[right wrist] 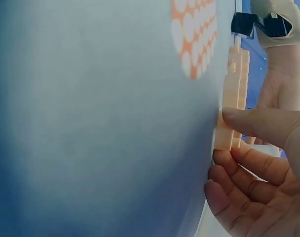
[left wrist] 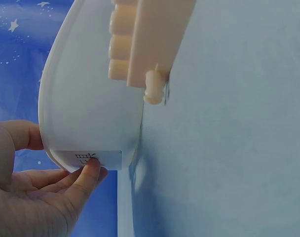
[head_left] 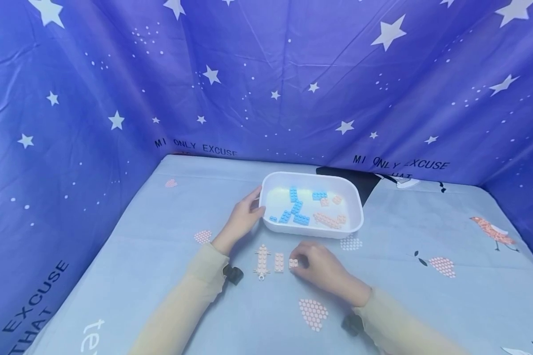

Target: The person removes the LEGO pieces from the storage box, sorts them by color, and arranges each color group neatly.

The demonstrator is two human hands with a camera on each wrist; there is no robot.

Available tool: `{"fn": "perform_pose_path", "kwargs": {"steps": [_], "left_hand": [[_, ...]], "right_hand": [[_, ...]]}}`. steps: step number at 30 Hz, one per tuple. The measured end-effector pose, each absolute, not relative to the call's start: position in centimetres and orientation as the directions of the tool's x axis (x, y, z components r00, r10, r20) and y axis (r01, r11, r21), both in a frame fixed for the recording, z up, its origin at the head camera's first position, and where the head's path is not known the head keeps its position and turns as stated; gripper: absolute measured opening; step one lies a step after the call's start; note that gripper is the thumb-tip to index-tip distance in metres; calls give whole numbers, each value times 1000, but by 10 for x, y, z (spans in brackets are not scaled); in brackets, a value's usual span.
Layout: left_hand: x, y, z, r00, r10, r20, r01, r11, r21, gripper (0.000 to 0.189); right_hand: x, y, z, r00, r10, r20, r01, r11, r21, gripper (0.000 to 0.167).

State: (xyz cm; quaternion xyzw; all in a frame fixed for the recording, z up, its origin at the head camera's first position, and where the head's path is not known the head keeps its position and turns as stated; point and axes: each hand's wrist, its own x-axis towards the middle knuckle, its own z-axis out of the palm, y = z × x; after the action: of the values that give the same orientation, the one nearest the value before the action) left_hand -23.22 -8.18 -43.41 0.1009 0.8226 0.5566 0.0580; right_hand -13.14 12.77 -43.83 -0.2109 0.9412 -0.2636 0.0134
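My left hand grips the left end of a white plastic bin; the left wrist view has the thumb at its rim and fingers against the labelled outer wall. Thumb and fingers of my right hand pinch a small peach building brick down on the cloth, seen edge-on as a peach block in the right wrist view. Left of it lies a longer peach brick. Farther left is a long peach piece with side pegs and a ring at its near end.
Inside the bin lie several blue bricks and several peach ones, among them a long peach piece. A pale blue cloth with printed hearts covers the surface. Behind hangs a purple-blue star-patterned curtain. Dark devices sit at both wrists.
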Motion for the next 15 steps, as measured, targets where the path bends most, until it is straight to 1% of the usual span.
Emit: {"fn": "perform_pose_path", "kwargs": {"steps": [15], "left_hand": [[-232,-81,-434,-975,220,8,93,380,920,62]], "right_hand": [[-131,125,-437,-911,-404,88,-391,772,-501,23]]}}
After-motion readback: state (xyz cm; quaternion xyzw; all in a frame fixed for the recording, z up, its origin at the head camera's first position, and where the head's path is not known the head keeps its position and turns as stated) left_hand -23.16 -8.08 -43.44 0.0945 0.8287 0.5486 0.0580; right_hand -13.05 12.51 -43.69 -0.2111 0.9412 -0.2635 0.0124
